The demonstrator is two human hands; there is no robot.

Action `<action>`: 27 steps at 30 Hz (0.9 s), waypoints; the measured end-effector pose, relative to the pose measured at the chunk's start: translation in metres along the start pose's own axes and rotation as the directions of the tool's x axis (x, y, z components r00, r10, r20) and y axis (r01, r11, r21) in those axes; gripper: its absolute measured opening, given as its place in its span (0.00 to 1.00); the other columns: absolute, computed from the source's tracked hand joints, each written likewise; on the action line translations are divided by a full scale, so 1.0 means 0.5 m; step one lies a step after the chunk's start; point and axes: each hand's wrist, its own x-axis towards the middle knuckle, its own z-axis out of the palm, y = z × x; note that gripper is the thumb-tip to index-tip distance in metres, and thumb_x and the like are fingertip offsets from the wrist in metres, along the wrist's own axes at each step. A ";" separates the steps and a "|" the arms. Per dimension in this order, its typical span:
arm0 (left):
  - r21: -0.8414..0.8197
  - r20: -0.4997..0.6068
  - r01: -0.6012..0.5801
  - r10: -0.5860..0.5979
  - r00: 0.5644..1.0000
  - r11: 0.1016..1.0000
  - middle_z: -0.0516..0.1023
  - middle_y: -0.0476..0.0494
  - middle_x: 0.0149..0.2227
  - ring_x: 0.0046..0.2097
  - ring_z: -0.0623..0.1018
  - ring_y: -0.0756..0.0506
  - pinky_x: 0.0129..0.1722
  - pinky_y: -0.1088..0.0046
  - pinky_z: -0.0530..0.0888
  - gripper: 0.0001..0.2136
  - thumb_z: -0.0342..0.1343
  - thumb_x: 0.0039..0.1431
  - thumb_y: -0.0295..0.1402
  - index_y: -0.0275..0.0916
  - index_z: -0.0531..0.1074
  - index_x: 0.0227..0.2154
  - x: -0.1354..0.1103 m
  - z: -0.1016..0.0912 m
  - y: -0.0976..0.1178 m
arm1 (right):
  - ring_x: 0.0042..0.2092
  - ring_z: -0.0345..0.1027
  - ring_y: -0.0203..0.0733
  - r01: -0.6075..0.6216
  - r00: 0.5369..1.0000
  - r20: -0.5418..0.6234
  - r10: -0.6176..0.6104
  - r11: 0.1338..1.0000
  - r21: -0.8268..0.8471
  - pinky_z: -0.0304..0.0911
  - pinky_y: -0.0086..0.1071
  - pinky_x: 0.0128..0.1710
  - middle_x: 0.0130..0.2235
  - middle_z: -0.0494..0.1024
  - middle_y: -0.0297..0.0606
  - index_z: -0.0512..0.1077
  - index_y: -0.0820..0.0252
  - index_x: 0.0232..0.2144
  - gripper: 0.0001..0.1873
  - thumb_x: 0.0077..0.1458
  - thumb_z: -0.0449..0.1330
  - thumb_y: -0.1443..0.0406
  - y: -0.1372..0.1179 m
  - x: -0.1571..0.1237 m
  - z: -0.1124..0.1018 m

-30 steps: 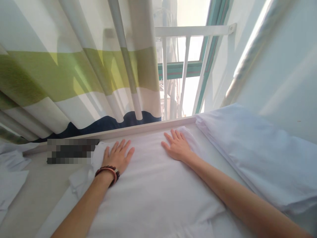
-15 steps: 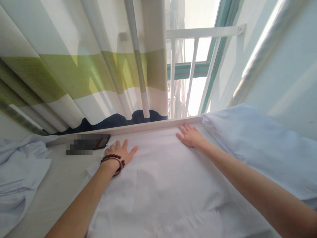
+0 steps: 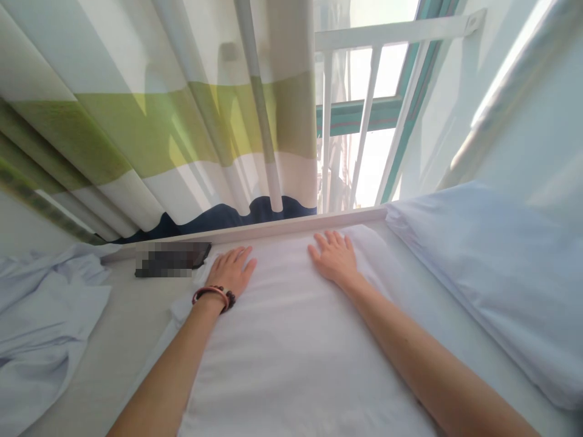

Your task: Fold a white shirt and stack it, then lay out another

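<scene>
A white cloth garment (image 3: 291, 328) lies spread on the pale surface (image 3: 113, 334) in front of me. My left hand (image 3: 231, 271) rests flat on its far left part, palm down, fingers stretched out. Dark beads and a reddish-brown bangle circle that wrist. On the cloth's far right part lies my right hand (image 3: 334, 256), also palm down with its fingers spread. Neither hand grips anything. The cloth's near end runs out of view, and my forearms cover parts of its sides.
Left of my left hand lies a dark flat object (image 3: 173, 260), partly blurred out. Crumpled white cloth (image 3: 40, 328) is at the left, a folded white pile (image 3: 492, 273) at the right. Beyond the raised edge (image 3: 282, 229) hang a striped curtain (image 3: 191, 133) and a white railing (image 3: 392, 35).
My right hand has shifted left across the cloth, and a fold now shows beyond it. The fingers of my left hand have drawn closer together. The view has shifted slightly.
</scene>
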 end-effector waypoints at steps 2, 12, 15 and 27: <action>0.017 0.038 0.004 -0.005 0.999 1.000 0.58 0.40 0.66 0.67 0.57 0.40 0.66 0.56 0.50 0.26 0.36 0.67 0.41 0.36 0.56 0.64 -0.013 -0.001 -0.025 | 0.67 0.43 0.50 -0.023 0.999 0.021 0.024 1.000 -0.019 0.33 0.48 0.64 0.67 0.56 0.40 0.59 0.51 0.63 0.29 0.64 0.39 0.51 0.029 0.016 -0.005; -0.206 -0.054 0.000 -0.012 0.998 0.979 0.61 0.33 0.64 0.66 0.59 0.37 0.65 0.54 0.53 0.27 0.44 0.63 0.42 0.32 0.63 0.60 -0.030 0.013 -0.050 | 0.68 0.43 0.50 -0.133 0.991 -0.008 0.133 0.982 -0.131 0.35 0.49 0.65 0.67 0.53 0.45 0.57 0.57 0.64 0.34 0.63 0.36 0.49 0.110 0.050 -0.010; -0.249 -0.100 -0.017 -0.009 0.995 0.968 0.69 0.35 0.59 0.61 0.66 0.40 0.63 0.61 0.59 0.20 0.44 0.62 0.36 0.34 0.71 0.53 -0.043 -0.008 -0.069 | 0.67 0.44 0.51 -0.130 0.991 -0.024 0.128 0.982 -0.136 0.37 0.50 0.64 0.67 0.55 0.46 0.58 0.58 0.64 0.34 0.63 0.36 0.49 0.106 0.046 -0.008; -0.353 0.229 0.315 -0.246 0.942 0.881 0.75 0.45 0.23 0.29 0.75 0.41 0.31 0.68 0.69 0.19 0.53 0.48 0.53 0.41 0.70 0.20 -0.103 -0.092 -0.200 | 0.67 0.44 0.55 -0.093 0.995 0.013 0.097 0.978 -0.188 0.38 0.52 0.63 0.66 0.53 0.54 0.57 0.64 0.63 0.32 0.64 0.39 0.53 0.080 0.016 -0.037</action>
